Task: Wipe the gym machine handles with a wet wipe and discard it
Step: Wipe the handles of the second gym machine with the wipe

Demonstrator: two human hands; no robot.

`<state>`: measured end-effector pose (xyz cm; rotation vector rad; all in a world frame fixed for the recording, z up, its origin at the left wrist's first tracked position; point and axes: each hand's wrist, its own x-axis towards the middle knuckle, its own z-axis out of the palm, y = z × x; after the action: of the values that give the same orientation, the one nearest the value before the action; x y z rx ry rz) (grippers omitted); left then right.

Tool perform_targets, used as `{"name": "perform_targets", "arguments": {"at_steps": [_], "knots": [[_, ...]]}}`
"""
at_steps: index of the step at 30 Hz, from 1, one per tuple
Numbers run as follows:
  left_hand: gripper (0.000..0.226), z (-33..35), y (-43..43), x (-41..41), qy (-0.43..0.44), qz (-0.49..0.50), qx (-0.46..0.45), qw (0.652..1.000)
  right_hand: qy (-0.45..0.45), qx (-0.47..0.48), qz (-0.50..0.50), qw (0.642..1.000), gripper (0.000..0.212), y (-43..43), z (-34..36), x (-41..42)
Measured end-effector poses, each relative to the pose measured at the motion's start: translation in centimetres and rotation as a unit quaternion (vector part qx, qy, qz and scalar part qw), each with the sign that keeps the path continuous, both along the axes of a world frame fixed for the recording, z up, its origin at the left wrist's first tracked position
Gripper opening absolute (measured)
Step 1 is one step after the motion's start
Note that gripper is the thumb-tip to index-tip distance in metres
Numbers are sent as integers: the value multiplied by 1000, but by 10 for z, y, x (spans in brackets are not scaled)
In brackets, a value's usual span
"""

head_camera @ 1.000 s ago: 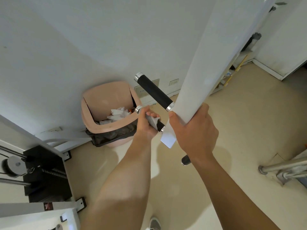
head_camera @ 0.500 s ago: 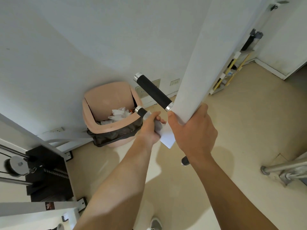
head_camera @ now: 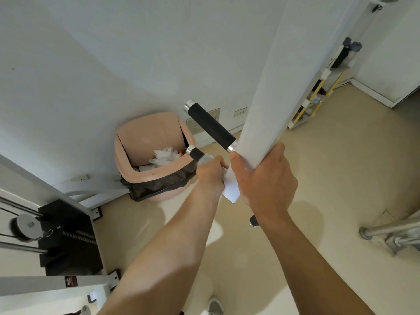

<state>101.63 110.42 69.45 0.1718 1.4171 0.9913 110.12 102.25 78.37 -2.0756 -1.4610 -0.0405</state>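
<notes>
Handles sit at frame centre: just right of the pink bin (head_camera: 145, 135), the left hand (head_camera: 210, 171) closes the wet wipe (head_camera: 204, 159) around the lower handle (head_camera: 197, 153), rubbing; the right hand (head_camera: 264, 176) grips the white post (head_camera: 272, 87), probably steadying it.

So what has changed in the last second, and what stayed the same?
The left hand, closed on the wet wipe, slid along the lower handle towards the joint with the white bar, exposing more black grip. The right hand kept gripping the bar; the upper handle and bin stayed put.
</notes>
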Motion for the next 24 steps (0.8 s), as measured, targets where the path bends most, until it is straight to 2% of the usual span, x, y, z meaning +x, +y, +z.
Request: {"name": "perform_targets", "arguments": {"at_steps": [2,4,7,9,10,12,13,15,17,19,20,22,24], "knots": [[14,-10,-7,-4,-135,-3,27,990,-2,6,0,1000,74,1,1,2],[21,-20,-5,-14,-247,15,65,967,-6,2,6,1000,73,1,1,1],[32,-25,2,-26,-306,101,102,941,-9,-6,11,1000,71,0,0,-1],[32,-25,9,-34,-287,156,112,938,-12,-7,14,1000,70,-1,0,0],[33,-23,13,-36,-258,152,110,948,-11,-6,15,1000,71,-1,0,0],[28,-13,21,-37,-178,113,78,974,-4,-5,13,1000,70,0,0,1],[26,-13,27,-34,-108,87,51,989,1,-2,11,1000,70,1,0,1],[13,-10,30,-23,-20,14,19,1000,5,5,7,1000,70,2,-1,1],[16,-3,16,-5,-7,-12,21,1000,0,9,7,1000,70,3,-1,3],[8,-3,4,6,0,-9,34,999,-3,15,7,1000,70,7,-1,6],[10,-6,1,7,-22,-36,45,998,-2,20,6,1000,69,9,0,7],[30,-15,3,2,-111,-75,75,988,0,25,6,1000,67,13,0,9],[39,-17,11,-9,-150,-49,112,981,1,19,12,1000,65,14,0,10]]}}
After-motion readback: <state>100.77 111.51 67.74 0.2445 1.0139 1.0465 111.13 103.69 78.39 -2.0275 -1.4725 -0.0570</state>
